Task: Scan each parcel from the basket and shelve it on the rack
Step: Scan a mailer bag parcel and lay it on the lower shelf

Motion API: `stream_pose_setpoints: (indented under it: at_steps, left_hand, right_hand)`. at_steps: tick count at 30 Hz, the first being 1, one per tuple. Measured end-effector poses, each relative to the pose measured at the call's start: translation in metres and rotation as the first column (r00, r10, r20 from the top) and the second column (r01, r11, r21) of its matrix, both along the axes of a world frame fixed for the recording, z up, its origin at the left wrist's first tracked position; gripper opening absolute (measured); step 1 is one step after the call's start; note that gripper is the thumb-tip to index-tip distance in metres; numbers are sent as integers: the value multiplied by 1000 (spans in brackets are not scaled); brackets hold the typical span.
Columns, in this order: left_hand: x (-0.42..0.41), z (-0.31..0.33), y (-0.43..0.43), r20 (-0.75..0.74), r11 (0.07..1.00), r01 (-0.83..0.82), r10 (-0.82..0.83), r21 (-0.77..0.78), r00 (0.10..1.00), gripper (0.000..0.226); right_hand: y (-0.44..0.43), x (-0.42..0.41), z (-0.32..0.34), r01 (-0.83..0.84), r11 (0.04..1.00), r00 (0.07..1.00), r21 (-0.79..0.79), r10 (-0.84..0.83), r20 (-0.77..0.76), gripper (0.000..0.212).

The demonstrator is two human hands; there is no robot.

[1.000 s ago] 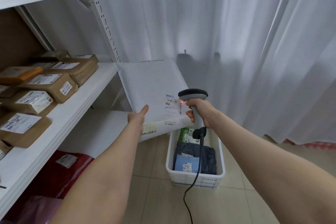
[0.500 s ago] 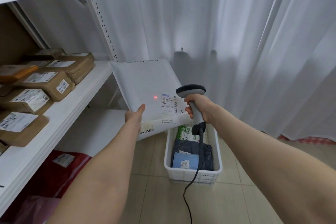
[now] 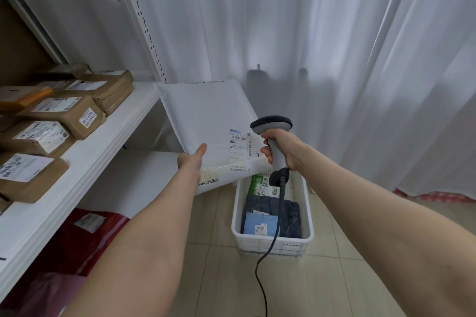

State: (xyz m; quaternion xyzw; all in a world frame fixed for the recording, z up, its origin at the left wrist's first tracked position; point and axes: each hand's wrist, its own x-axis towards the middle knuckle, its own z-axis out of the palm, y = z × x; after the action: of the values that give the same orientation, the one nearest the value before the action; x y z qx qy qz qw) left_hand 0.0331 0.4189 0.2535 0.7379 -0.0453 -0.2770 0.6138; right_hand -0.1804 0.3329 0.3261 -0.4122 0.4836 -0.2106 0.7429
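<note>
One mailer [image 3: 203,116], printed "5元", faces the scanner [image 3: 271,122].

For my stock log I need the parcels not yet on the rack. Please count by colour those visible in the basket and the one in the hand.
White mailer, held by the left hand: 1
Green and white parcel, in the basket: 1
Dark blue parcel, in the basket: 1
Light blue parcel, in the basket: 1
Total: 4
Others may be hidden beneath.

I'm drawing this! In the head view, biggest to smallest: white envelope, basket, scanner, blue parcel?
white envelope
basket
scanner
blue parcel
The scanner is nearer the camera than the parcel, so that last pair is unsure.
</note>
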Motion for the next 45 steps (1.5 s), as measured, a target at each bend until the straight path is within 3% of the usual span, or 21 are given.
stream_pose_setpoints:
  at_steps: [19, 26, 33, 37, 45]
  left_hand:
    - [10, -4, 2, -26, 1000, 14, -14, -15, 1000, 57]
    - [22, -14, 15, -109, 1000, 0, -1, -9, 994, 45]
    - [39, -38, 41, -218, 996, -53, 67, 70, 974, 60]
    - [42, -50, 52, -337, 994, -106, 95, -14, 937, 52]
    - [90, -84, 80, -440, 988, -149, 146, 28, 886, 40]
  right_hand:
    - [4, 13, 5, -79, 997, 996, -7, 79, -33, 10]
    - [5, 26, -14, 19, 1000, 999, -9, -20, -45, 18]
    - [-2, 35, -47, 160, 983, 965, -95, -176, -193, 27]
    - [5, 53, -67, 98, 995, 984, -26, -101, -147, 23]
    - [37, 140, -111, -83, 990, 996, 116, 87, -33, 30]
